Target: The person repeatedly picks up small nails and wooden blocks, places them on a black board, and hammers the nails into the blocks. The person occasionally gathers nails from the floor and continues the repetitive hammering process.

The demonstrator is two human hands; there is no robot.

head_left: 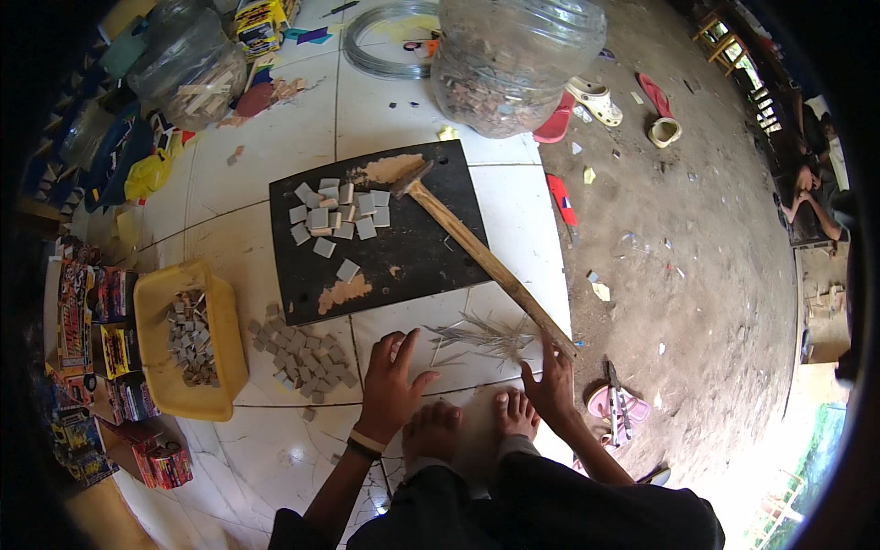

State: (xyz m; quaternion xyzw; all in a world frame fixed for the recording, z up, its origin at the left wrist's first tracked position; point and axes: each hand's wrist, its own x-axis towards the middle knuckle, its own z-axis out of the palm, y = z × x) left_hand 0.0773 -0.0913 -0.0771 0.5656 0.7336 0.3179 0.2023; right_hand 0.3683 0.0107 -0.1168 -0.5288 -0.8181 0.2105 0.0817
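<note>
My left hand [387, 380] is raised over the white tiles with its thumb and fingers apart, between a heap of small grey square pieces [302, 353] and a loose bunch of thin metal nails or wire bits [495, 337]. To the right of that bunch is my right hand [552, 385], thumb spread and fingertips at the lower end of a wooden-handled hammer [477, 252]. I cannot tell whether they touch the handle. The hammer's head rests on a black board [412, 266], beside more grey pieces [321, 218] and brown dust.
A yellow tub [234, 357] of similar pieces stands left, near colourful boxes [115, 348]. Large clear plastic containers [513, 55] and a wire coil [357, 60] lie farther off. Sandals [596, 101] and scraps litter the dirt floor at right. Another person [816, 197] sits far right.
</note>
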